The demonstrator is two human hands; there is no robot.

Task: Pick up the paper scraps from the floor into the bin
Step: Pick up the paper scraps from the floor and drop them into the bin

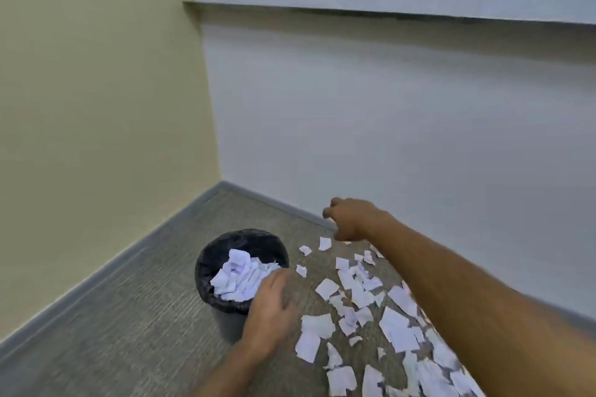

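A: Torn white paper scraps (361,293) — where are they, starting from the hands?

B: The left hand (271,309) rests on the near right rim of the round black bin with a black plastic liner (209,263), fingers lying fairly straight toward the white scraps heaped inside the bin (240,274). It looks relaxed, with nothing pinched that I can make out.

A: And the other one?

B: The right hand (350,217) is stretched out farther away, low over the floor near the grey skirting board (283,203), its fingers curled under. Whether they hold a scrap I cannot tell (the fingertips are turned away from the camera). The two hands are well apart.

A: So the loose scraps lie where?

B: Scattered over the grey-brown woven carpet floor (129,332), to the right of the bin, in a band running from just beside the right hand back under the right forearm to the lower right corner. The bin stands upright near the room corner.

A: Behind it?

B: A pale yellow wall (96,90) on the left, a white wall (403,122) with a narrow ledge (354,11) ahead.
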